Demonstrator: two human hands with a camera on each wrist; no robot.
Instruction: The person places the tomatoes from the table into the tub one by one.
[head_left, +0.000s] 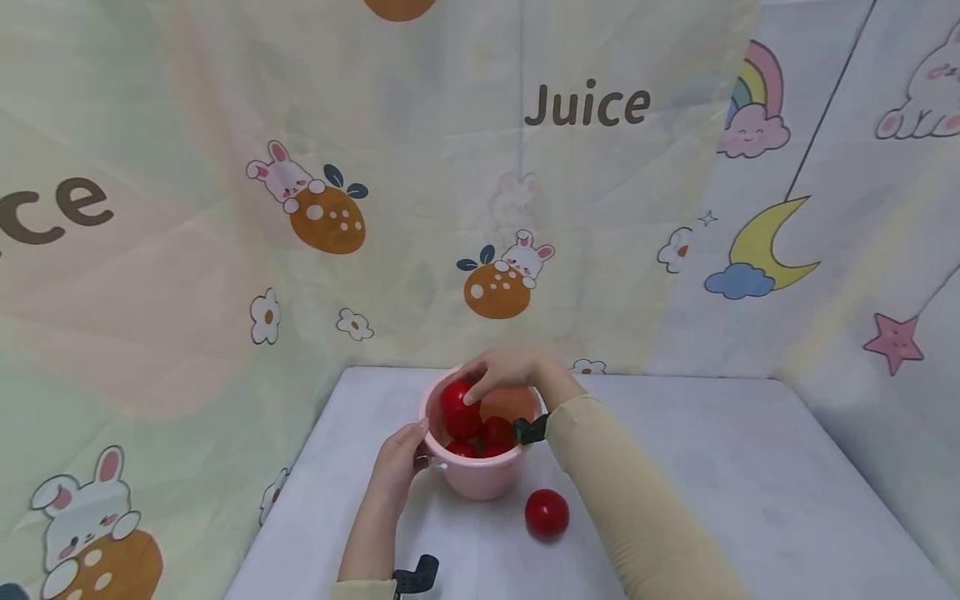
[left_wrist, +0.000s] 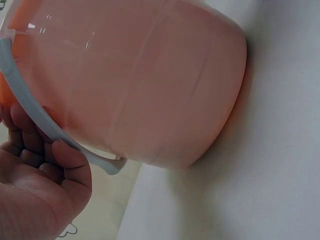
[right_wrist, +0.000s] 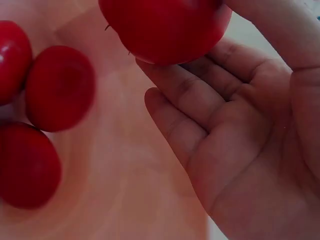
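A pink bucket (head_left: 480, 482) with a pale grey handle (left_wrist: 42, 117) stands upright on the table. At its left side, my left hand (head_left: 401, 458) grips the handle and rim, with the thumb against the handle in the left wrist view. Over the bucket's mouth, my right hand (head_left: 501, 371) holds a red tomato (right_wrist: 167, 30) between thumb and fingers. Below it in the bucket lie several more tomatoes, among them one tomato (right_wrist: 60, 89) near the wall. Another tomato (head_left: 547, 514) sits on the table, in front of the bucket and to its right.
The white table (head_left: 697, 467) ends at a back edge close behind the bucket. Printed cloth (head_left: 420, 167) with rabbits and flowers hangs behind and at both sides. Dark straps (head_left: 416, 575) circle both wrists.
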